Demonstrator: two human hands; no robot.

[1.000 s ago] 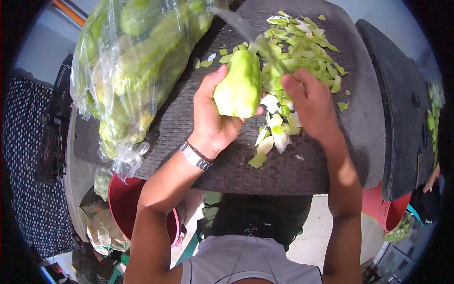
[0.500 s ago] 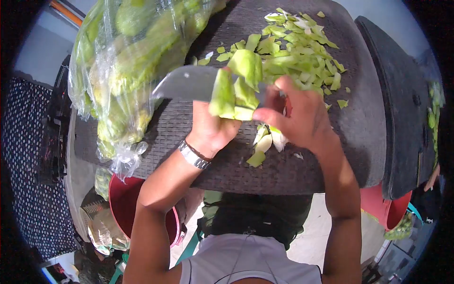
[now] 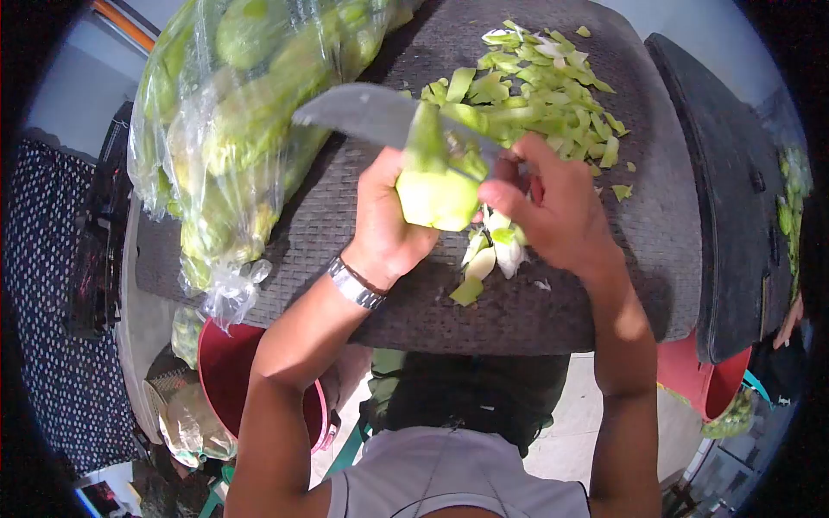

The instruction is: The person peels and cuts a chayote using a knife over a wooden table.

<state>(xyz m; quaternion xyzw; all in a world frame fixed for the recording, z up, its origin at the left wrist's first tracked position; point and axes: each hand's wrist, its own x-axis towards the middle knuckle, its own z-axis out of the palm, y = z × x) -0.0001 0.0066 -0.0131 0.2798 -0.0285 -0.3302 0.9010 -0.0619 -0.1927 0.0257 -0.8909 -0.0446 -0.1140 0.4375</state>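
Observation:
A pale green fruit or vegetable (image 3: 439, 200) rests in my left hand (image 3: 386, 220), its fingers wrapped round the left side and underneath. My right hand (image 3: 553, 203) grips the handle of a knife (image 3: 367, 112), whose broad, curved blade points left across the top of the green piece. A strip of green peel (image 3: 425, 138) stands up against the blade. Behind and right of the hands, a heap of green peelings (image 3: 553, 108) lies on the dark woven table (image 3: 328, 250). Several paler scraps (image 3: 479, 263) lie just below the hands.
A clear plastic bag (image 3: 250, 121) full of green produce lies at the left of the table. Under the table's left edge is a red bucket (image 3: 229, 367); another red container (image 3: 708, 380) is at the right. A dark chair back (image 3: 730, 207) stands along the right edge.
My right hand has swung the knife from the upper right across the green piece, now with its blade pointing left. Since half a second ago the blade has risen slightly, and peel has come up against it.

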